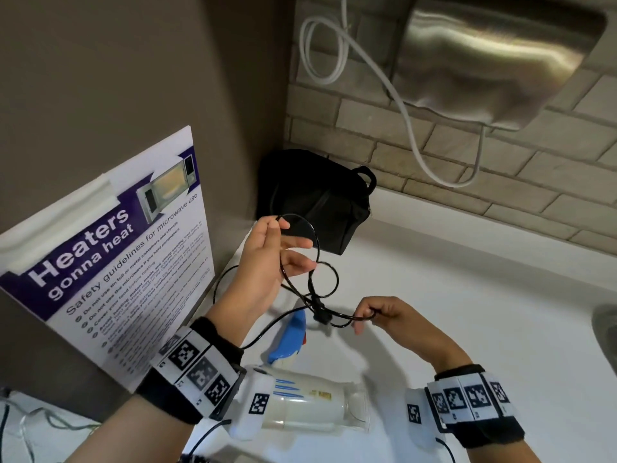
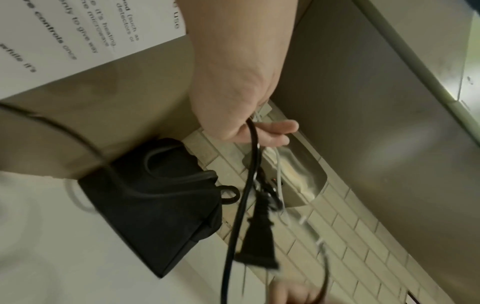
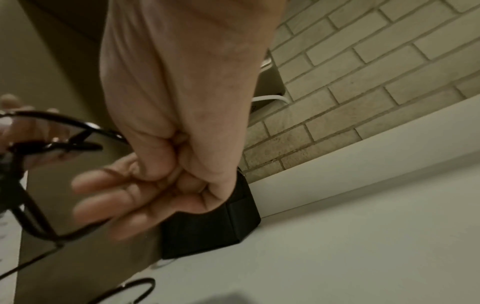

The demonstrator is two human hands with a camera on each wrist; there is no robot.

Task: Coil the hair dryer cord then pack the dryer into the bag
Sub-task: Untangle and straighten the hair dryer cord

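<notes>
A white hair dryer point(image 1: 307, 406) with a blue handle lies on the white counter point(image 1: 467, 312) near me. Its black cord point(image 1: 317, 262) rises from it in loops. My left hand point(image 1: 270, 259) is raised above the counter and holds cord loops between thumb and fingers. The black plug point(image 2: 259, 240) dangles below that hand. My right hand point(image 1: 377, 315) pinches a bend of the cord point(image 3: 64, 127) lower and to the right. A black bag point(image 1: 317, 198) stands in the corner behind both hands, and its top looks zipped.
A microwave safety poster point(image 1: 110, 259) leans on the left wall. A steel hand dryer point(image 1: 494, 58) with a white cable point(image 1: 410, 128) hangs on the brick wall above. A sink rim point(image 1: 606, 329) shows at the right edge.
</notes>
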